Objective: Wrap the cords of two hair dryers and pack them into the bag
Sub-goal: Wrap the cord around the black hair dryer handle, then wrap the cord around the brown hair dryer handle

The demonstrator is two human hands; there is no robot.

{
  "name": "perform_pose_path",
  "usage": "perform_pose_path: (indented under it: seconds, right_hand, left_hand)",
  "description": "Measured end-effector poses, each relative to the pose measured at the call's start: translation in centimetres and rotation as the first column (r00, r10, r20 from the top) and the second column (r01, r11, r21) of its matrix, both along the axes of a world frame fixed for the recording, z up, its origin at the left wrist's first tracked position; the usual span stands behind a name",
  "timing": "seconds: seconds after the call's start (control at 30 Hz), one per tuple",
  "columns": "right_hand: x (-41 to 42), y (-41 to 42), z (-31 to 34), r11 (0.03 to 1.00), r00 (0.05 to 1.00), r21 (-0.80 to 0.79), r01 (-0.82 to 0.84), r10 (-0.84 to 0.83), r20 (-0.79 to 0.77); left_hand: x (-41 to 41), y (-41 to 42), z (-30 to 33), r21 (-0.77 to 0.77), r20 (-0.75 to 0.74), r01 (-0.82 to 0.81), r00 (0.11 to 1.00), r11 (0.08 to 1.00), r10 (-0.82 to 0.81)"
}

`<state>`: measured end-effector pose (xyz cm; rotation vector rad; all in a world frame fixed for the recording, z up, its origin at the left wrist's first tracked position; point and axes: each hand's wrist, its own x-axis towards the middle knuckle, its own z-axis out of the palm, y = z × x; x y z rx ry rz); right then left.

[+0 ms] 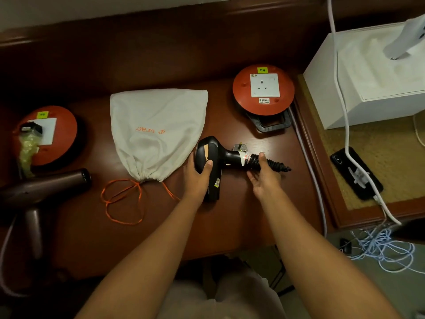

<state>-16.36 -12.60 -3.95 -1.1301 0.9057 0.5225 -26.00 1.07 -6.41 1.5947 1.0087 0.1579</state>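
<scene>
Your two forearms reach in from the bottom edge, and both hands are on the black hair dryer [208, 157] lying on the table [230, 222]. Your left hand [197, 176] curls around the dryer's body, thumb on top. Your right hand [264, 176] has its grip closed around the coiled black cord [266, 163], which is bunched along the handle with its tail poking out to the right. The plug [240, 147] lies just behind the handle.

Just left of the dryer lies the white drawstring bag [156, 125], flat, its mouth cinched shut toward you and its orange string [122, 199] looped loose on the table. Further left lies the second, brownish hair dryer [39, 187], its cord trailing off the table's edge; that one looks unwrapped to me. Behind are two red cord reels [263, 89] [46, 134].

Risks as I judge them: the springy coil could unwind the moment your right hand lets go, since nothing visibly locks it; tuck the plug end in first. The bag's mouth is closed, so you will need a free hand to open it, and the loose orange string could snag on the dryer's nozzle. At right, the white cable [340, 93] and phone [356, 173] sit near your elbow's path.
</scene>
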Motion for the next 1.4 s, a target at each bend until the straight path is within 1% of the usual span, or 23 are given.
perform_pose_path:
  seconds: [0.1, 0.2, 0.4, 0.5, 0.57, 0.67, 0.73, 0.83, 0.97, 1.07, 1.17, 1.23, 1.33, 1.4]
  right_hand:
    - [-0.2, 0.0, -0.4, 0.999, 1.000, -0.025, -0.024, 0.024, 0.014]
    - [-0.5, 0.0, -0.6, 0.998, 0.998, -0.046, -0.051, 0.052, 0.020]
    - [-1.0, -0.3, -0.3, 0.980, 0.987, -0.115, -0.159, 0.158, -0.020]
    - [-1.4, -0.4, 0.2, 0.954, 0.971, -0.179, -0.240, 0.238, -0.031]
    - [-1.8, -0.4, 0.6, 0.916, 0.945, -0.237, -0.325, 0.326, -0.036]
    - [-2.6, -0.5, 1.6, 0.834, 0.879, -0.311, -0.456, 0.477, -0.009]
    - [-3.0, -0.2, 2.4, 0.797, 0.837, -0.329, -0.507, 0.546, 0.033]
    - [-3.4, 1.2, 4.4, 0.755, 0.766, -0.357, -0.549, 0.626, 0.147]
    - [-4.2, 4.6, 7.5, 0.644, 0.589, -0.413, -0.644, 0.762, 0.270]
    - [-5.1, 8.0, 9.8, 0.541, 0.424, -0.500, -0.676, 0.841, 0.336]
    - [-6.2, 12.1, 12.1, 0.371, 0.190, -0.651, -0.662, 0.924, 0.333]
    - [-7.1, 15.2, 13.0, 0.266, 0.021, -0.732, -0.628, 0.945, 0.326]
    - [-8.4, 19.9, 13.5, 0.170, -0.176, -0.811, -0.560, 0.932, 0.317]
    - [-9.5, 23.3, 13.4, 0.109, -0.295, -0.874, -0.474, 0.915, 0.275]
  left_hand:
    - [0.1, -0.1, 1.2, -0.044, 0.042, -0.014, 0.999, 0.999, 0.016]
    - [0.0, -0.1, 1.6, -0.075, 0.045, -0.023, 0.999, 0.997, 0.027]
    - [0.0, -0.1, 2.0, -0.095, -0.023, -0.034, 0.999, 0.995, 0.032]
    - [-0.1, 0.3, 2.5, -0.071, -0.038, -0.021, 0.999, 0.997, 0.019]
    - [-0.2, 0.7, 2.7, -0.067, -0.066, -0.026, 0.998, 0.997, 0.022]
    - [-0.5, 1.2, 3.4, -0.068, -0.091, -0.032, 0.996, 0.997, 0.026]
    - [-0.7, 1.7, 4.1, -0.046, -0.090, -0.031, 0.996, 0.998, 0.026]
    - [-1.0, 3.1, 6.1, 0.000, -0.087, -0.072, 0.994, 0.997, 0.071]
    - [-2.3, 5.6, 8.8, 0.055, -0.051, -0.137, 0.989, 0.989, 0.140]
    - [-4.2, 8.4, 11.2, 0.108, -0.010, -0.197, 0.980, 0.974, 0.199]
    - [-6.3, 11.7, 13.3, 0.150, 0.014, -0.262, 0.965, 0.953, 0.262]
    - [-8.1, 14.0, 14.7, 0.189, 0.028, -0.288, 0.957, 0.939, 0.288]
    - [-10.9, 17.5, 16.2, 0.319, 0.024, -0.301, 0.950, 0.899, 0.310]
    - [-12.9, 20.1, 16.6, 0.410, -0.011, -0.286, 0.948, 0.866, 0.318]
